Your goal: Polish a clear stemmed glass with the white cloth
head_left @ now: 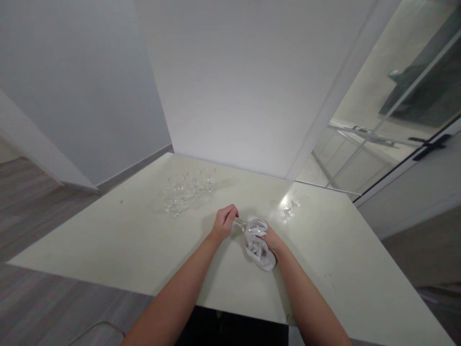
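While gripping the stem of the wine glass (248, 225) in the closed left hand (224, 222), wiping its bowl with the white cloth (260, 250) bunched in the right hand (271, 239), mid-polish above the bench (126, 240), spare glasses (187, 190) standing at eleven o'clock, likely needing rotation next.

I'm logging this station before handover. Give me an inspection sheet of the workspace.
Surface: pale cream table, glossy, light glare at the right.
Job's things: clear stemmed glass held on its side; white cloth bunched around its bowl.
Clutter: cluster of clear glasses at the far left; single clear glass at the right.
Hands: left hand grips the stem end; right hand holds the cloth.
Cables: nothing seen.
Surroundings: white wall, glass partition, wood-look floor.
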{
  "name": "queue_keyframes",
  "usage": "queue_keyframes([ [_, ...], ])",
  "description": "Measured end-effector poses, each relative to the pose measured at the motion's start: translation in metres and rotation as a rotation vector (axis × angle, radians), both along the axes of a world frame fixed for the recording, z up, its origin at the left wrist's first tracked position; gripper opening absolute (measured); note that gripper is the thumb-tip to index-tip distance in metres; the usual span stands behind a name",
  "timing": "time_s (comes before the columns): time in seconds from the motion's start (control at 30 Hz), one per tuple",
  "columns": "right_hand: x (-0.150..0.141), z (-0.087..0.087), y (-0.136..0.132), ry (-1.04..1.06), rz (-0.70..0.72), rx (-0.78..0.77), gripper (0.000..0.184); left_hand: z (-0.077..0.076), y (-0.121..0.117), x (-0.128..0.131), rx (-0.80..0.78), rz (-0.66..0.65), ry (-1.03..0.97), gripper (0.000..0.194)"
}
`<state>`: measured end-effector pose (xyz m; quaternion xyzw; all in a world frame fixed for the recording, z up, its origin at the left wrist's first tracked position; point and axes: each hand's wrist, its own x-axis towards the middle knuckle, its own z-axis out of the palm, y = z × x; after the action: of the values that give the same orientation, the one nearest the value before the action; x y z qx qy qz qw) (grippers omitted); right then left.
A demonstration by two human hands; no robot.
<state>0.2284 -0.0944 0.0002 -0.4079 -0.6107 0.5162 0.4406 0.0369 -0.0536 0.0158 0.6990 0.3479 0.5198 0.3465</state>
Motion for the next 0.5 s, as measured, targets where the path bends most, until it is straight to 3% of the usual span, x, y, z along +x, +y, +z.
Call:
queue_keyframes([
  [0.2,0.002,-0.001,-0.004,0.015,-0.051,-0.057,0.024,0.002,-0.001,0.003,-0.041,-0.003,-0.032,0.044],
  [0.5,0.006,-0.016,-0.002,0.113,-0.152,-0.153,0.041,0.002,0.000,0.007,-0.100,-0.004,-0.019,0.041],
])
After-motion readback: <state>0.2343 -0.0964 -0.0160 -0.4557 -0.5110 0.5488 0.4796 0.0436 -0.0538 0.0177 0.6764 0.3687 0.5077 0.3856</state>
